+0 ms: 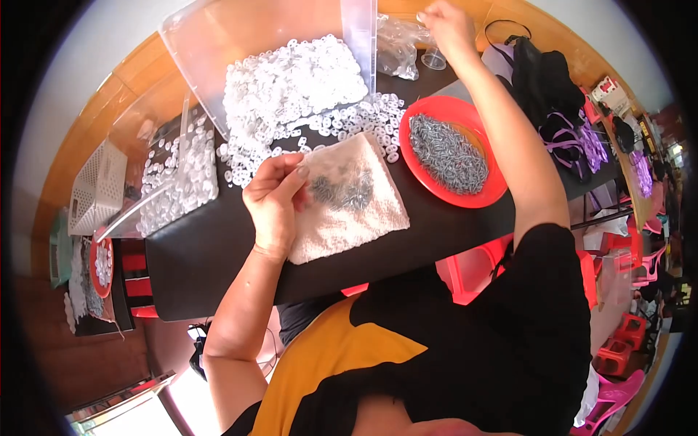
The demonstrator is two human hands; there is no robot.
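My left hand point(273, 200) is closed, thumb against fingers, over the left edge of a folded cream cloth point(327, 236); whatever it pinches is hidden. On the cloth lie small dark-grey metal pieces point(356, 192), apparently screws. My right hand point(449, 30) reaches to the far side of the table, fingers closed together beside a crumpled clear plastic bag point(398, 47). Something small and pale may show at its fingertips, too small to name. Below the right forearm stands a red plate point(492, 196) heaped with grey screws point(447, 156).
A clear plastic bin point(196, 65) lies tipped, spilling small white plastic pieces with holes point(298, 76) onto the black table point(211, 269). At left stands another clear container point(178, 178) of white pieces, near a white basket point(98, 185). Black and purple bags point(542, 80) sit at right.
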